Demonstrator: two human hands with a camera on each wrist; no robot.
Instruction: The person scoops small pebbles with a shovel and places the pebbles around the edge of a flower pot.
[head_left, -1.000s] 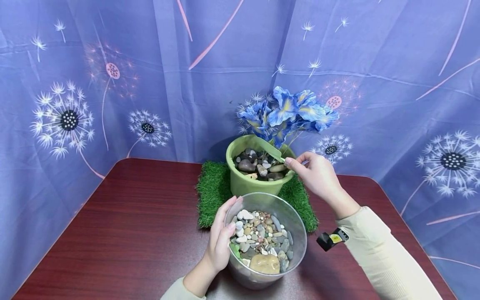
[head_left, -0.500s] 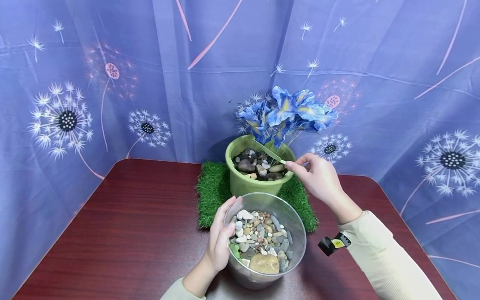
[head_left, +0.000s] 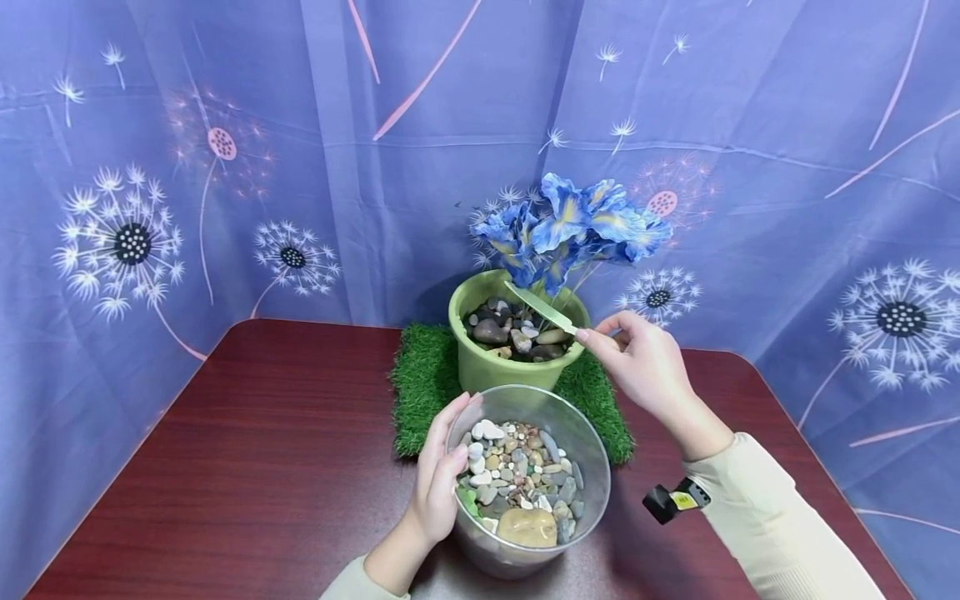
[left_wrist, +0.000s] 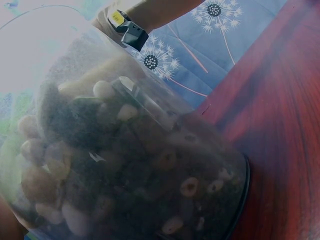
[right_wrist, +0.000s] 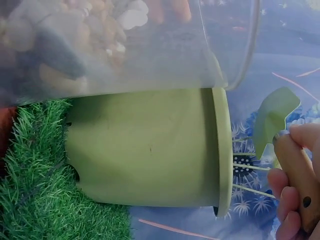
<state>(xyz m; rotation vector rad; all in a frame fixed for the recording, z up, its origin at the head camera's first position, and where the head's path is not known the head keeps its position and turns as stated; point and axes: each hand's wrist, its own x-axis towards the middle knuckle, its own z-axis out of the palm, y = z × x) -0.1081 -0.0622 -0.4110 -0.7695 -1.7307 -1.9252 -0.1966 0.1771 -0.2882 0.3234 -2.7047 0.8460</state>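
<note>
My right hand (head_left: 637, 358) grips the wooden handle of a small green-bladed garden trowel (head_left: 546, 310), held over the green flower pot (head_left: 506, 373). In the right wrist view the trowel (right_wrist: 296, 172) shows its curved blade beyond the pot's rim. Dark pebbles (head_left: 492, 331) and blue artificial irises (head_left: 562, 221) fill that pot. In front stands a clear plastic bucket (head_left: 592, 467) of mixed pebbles, a large tan stone (head_left: 528, 527) among them. My left hand (head_left: 438, 475) holds the bucket by its left side. Cloudy bucket wall (left_wrist: 150, 150) fills much of the left wrist view.
Under the pot lies a square of artificial grass (head_left: 423, 400) on the dark red wooden table (head_left: 285, 467). A blue curtain (head_left: 420, 208) with dandelion prints hangs close behind and at both sides. A black wrist camera (head_left: 675, 500) juts from the right sleeve.
The trowel has shifted slightly right and toward me, its blade turning edge-on and then tilting again. My right hand follows it. The left hand and the bucket stay put.
</note>
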